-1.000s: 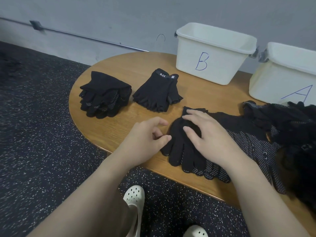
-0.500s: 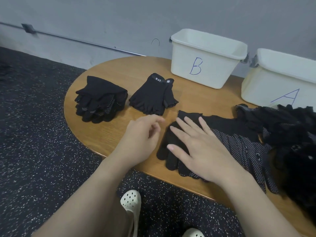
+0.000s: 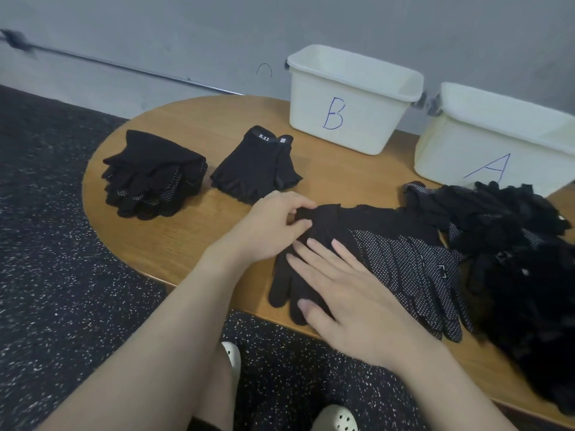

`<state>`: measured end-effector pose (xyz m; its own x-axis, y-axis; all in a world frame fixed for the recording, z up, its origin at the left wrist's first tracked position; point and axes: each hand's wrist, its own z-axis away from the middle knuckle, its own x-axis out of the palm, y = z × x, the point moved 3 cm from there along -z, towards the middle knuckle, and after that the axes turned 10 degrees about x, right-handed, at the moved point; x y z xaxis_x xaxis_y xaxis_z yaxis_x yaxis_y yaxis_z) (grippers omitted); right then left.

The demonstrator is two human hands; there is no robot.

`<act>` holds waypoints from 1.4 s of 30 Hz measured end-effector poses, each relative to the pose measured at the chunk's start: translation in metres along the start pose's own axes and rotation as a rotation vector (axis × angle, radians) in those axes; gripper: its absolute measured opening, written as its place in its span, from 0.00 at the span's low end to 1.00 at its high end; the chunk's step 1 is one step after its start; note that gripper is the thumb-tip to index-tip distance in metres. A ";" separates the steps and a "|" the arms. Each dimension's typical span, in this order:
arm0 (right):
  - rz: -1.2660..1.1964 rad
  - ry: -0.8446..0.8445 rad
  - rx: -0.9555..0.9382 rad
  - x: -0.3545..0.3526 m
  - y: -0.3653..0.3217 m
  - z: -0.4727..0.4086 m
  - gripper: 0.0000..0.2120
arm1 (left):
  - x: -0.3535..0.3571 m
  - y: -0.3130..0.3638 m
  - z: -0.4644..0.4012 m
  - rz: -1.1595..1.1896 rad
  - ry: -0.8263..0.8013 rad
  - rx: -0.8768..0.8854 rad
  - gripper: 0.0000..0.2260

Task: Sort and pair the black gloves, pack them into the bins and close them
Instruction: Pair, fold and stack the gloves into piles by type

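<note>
On the tabletop, the left hand pinches the plain black glove's cuff while the right hand presses it flat, fingers straight.

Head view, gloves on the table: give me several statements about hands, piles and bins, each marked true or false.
1. The left hand pinches the cuff of the plain glove. True.
2. The right hand grips a dotted glove in the air. False: it lies flat on the plain glove, fingers straight.
3. Bin B has a lid on. False: it is open on top.
4. The fingerless gloves lie between the dotted stack and bin B. True.
5. Bin A stands left of bin B. False: it stands to the right.
</note>
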<state>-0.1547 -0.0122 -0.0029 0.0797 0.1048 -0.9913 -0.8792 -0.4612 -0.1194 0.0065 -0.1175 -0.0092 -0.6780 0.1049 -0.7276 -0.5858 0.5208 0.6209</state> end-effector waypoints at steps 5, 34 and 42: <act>-0.045 0.003 -0.024 -0.001 0.001 0.008 0.35 | 0.002 0.001 0.005 -0.067 0.054 -0.003 0.19; 0.036 0.018 0.138 0.001 -0.001 0.000 0.38 | 0.003 0.004 -0.004 0.060 0.065 -0.037 0.06; 0.008 0.000 0.008 0.004 -0.021 0.009 0.30 | 0.003 0.000 -0.006 0.154 0.244 -0.053 0.10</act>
<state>-0.1406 0.0060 -0.0038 0.0723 0.1010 -0.9923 -0.8836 -0.4549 -0.1106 0.0015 -0.1223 -0.0094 -0.8436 -0.0307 -0.5362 -0.4858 0.4690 0.7375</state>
